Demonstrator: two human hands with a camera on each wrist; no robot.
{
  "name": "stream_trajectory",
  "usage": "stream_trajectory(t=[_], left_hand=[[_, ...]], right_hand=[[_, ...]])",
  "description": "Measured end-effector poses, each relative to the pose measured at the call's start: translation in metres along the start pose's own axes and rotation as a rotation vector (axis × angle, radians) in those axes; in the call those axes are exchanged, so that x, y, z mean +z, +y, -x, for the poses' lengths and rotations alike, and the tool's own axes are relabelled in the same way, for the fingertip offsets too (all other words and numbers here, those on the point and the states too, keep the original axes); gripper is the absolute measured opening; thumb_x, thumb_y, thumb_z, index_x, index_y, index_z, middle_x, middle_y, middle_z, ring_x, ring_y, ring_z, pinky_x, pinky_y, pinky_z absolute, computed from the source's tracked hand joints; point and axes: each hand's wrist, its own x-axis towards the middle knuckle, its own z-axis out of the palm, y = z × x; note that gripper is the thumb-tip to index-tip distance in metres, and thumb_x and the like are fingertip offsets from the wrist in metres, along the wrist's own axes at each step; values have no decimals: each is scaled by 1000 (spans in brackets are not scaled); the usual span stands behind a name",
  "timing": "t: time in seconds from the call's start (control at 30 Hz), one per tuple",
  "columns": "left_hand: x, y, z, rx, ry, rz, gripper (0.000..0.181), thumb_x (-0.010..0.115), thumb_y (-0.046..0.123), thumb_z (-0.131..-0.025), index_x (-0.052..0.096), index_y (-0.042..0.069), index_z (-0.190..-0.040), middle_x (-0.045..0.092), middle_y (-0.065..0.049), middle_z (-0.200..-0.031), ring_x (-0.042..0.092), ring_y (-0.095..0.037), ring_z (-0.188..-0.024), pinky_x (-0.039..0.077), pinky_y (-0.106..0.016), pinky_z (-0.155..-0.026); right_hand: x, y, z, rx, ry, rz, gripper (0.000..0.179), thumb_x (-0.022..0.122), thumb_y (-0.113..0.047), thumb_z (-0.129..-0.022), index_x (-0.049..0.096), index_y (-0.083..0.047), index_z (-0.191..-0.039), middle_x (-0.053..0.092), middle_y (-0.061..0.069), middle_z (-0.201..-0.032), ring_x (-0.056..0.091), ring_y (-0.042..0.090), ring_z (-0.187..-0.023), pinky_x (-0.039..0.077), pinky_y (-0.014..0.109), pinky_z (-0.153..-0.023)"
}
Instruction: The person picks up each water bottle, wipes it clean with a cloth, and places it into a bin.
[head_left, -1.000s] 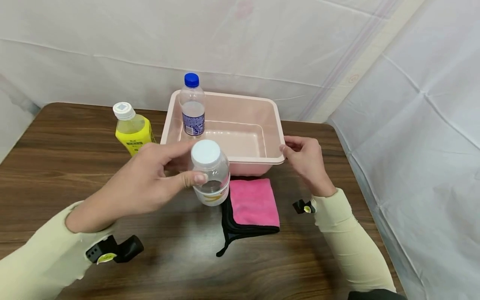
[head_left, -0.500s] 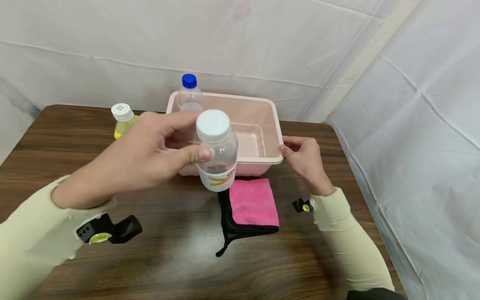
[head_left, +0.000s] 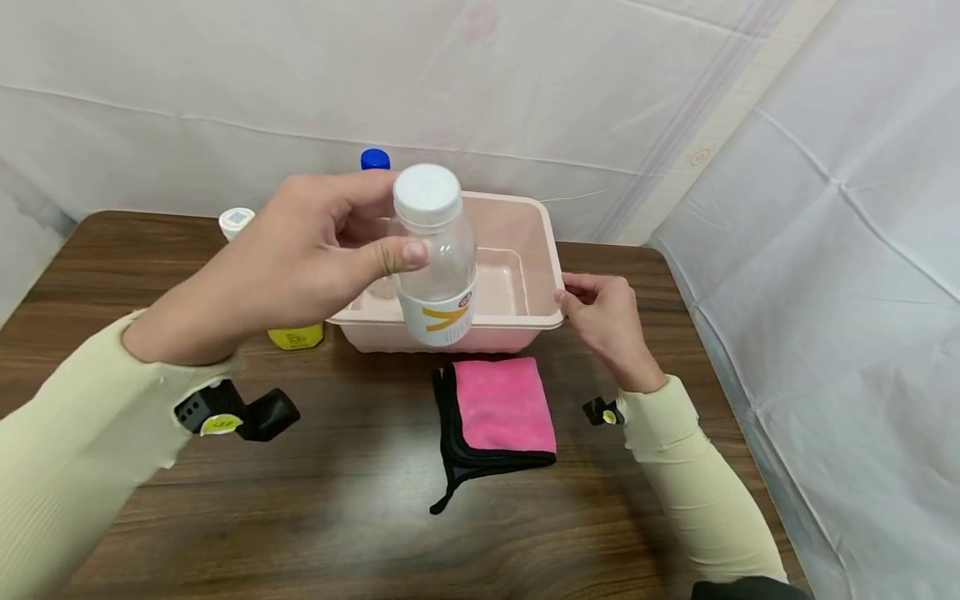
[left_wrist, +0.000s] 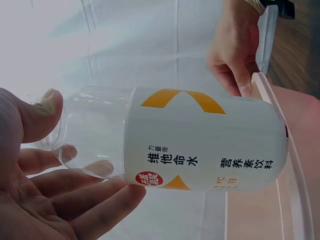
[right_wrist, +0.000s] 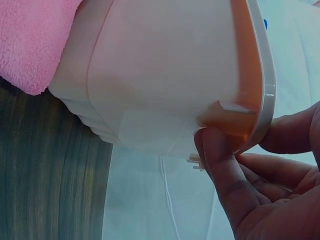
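My left hand (head_left: pixel 300 258) grips a clear plastic bottle (head_left: pixel 442 279) by its upper part, thumb on the near side. The bottle has a white cap and a white label with orange marks, and it hangs upright in front of and above the near rim of a pink basin (head_left: pixel 517 321). With thumb and fingers my right hand (head_left: pixel 611 325) pinches the basin's right front corner; the right wrist view shows the rim (right_wrist: pixel 267 85) between them. A bottle with a blue cap (head_left: pixel 375 158) is in the basin's left part, mostly hidden behind my left hand.
A yellow-labelled bottle (head_left: pixel 296 337) with a white cap stands left of the basin, partly covered by my left hand. A folded pink cloth (head_left: pixel 502 404) with black edging lies on the wooden table (head_left: pixel 337 500) before the basin. White sheeting (head_left: pixel 300 75) hangs behind.
My left hand has raised the clear bottle from over the cloth's left edge, up and forward to the basin's near rim. My right hand keeps its hold on the basin corner.
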Motion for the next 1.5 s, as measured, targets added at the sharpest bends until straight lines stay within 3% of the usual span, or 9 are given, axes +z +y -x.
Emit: stream_trajectory(t=[0.03, 0.13, 0.27, 0.4, 0.57, 0.73, 1.03, 1.3, 1.5], left_hand=[[-2, 39, 3, -16, 14, -18, 51, 79, 42, -92, 62, 41, -141, 75, 13, -126, 77, -10, -105, 65, -36, -79], [0, 104, 4, -92, 61, -57, 39, 75, 33, -97, 67, 35, -135, 77, 8, -118, 78, -13, -101, 64, -28, -78], [2, 130, -1, -152, 80, -111, 39, 74, 18, -99, 68, 19, -137, 78, -4, -118, 79, -22, -102, 59, -17, -76], [2, 130, -6, -176, 80, -121, 40, 74, 16, -98, 67, 17, -137, 77, -6, -121, 78, -24, -106, 59, -18, -82], [2, 126, -11, -204, 81, -54, 35, 75, 22, -98, 70, 22, -133, 77, -6, -123, 77, -26, -111, 62, -40, -94], [2, 120, -16, -246, 80, -36, 34, 75, 26, -98, 71, 24, -132, 76, -6, -125, 76, -28, -111, 57, -49, -100], [2, 106, -27, -309, 56, -38, 38, 72, 27, -100, 67, 20, -137, 71, -7, -138, 70, -34, -124, 52, -55, -110], [4, 93, -35, -332, 73, -33, 36, 72, 27, -100, 68, 16, -134, 73, -10, -133, 69, -34, -126, 51, -52, -112], [9, 79, -44, -379, 62, -24, 39, 69, 28, -102, 64, 14, -138, 69, -9, -140, 66, -33, -130, 51, -52, -112]], right_hand=[[0, 0, 0, -6, 3, 5, 28, 68, -9, -97, 76, 2, -121, 78, 19, -111, 68, 9, -85, 54, 12, -67], [1, 0, 1, -13, 10, 11, 28, 69, -9, -97, 76, 2, -121, 78, 20, -110, 67, 9, -84, 54, 12, -66], [1, 0, 2, -20, 12, 18, 28, 68, -9, -97, 75, 2, -122, 78, 21, -110, 68, 11, -85, 54, 12, -66], [2, 0, 2, -19, 10, 22, 28, 68, -8, -97, 75, 2, -122, 78, 21, -112, 69, 14, -86, 54, 12, -66], [3, -2, 3, -27, 13, 16, 28, 68, -8, -97, 75, 3, -122, 77, 22, -113, 69, 16, -88, 54, 11, -66], [5, -3, 3, -36, 29, 25, 28, 68, -8, -97, 75, 3, -121, 77, 22, -114, 70, 19, -90, 53, 10, -66], [6, -2, 4, -40, 28, 30, 28, 68, -8, -97, 75, 3, -121, 77, 22, -114, 69, 20, -89, 52, 11, -65], [7, -3, 5, -41, 21, 26, 28, 68, -7, -97, 75, 3, -122, 77, 22, -116, 71, 24, -93, 53, 10, -66], [7, -3, 6, -46, 21, 29, 28, 68, -7, -97, 75, 2, -122, 77, 21, -115, 70, 19, -90, 53, 11, -66]])
